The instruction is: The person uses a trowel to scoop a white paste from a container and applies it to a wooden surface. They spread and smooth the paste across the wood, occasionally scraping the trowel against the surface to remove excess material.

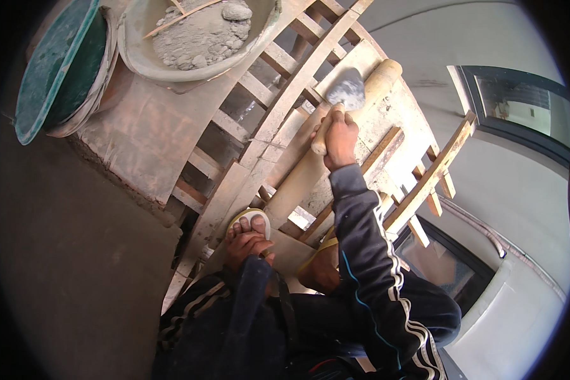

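My right hand [342, 140] is wrapped around the wooden handle of a trowel [346, 90]. Its blade, grey and smeared, points away from me over a pale board and beside the far end of a round bamboo-like pole [297, 179]. Low on the left, my left hand [248, 246] is closed in front of my sandalled foot [254, 223]. A small bit of something shows at its fingers, but I cannot make out what it is.
A large basin [125, 45] of grey dry mix stands at the far left, beside a tilted green tub [41, 82]. I crouch on a slatted wooden platform [259, 147] with gaps. A wooden frame [434, 179] and a window [519, 104] line the right wall.
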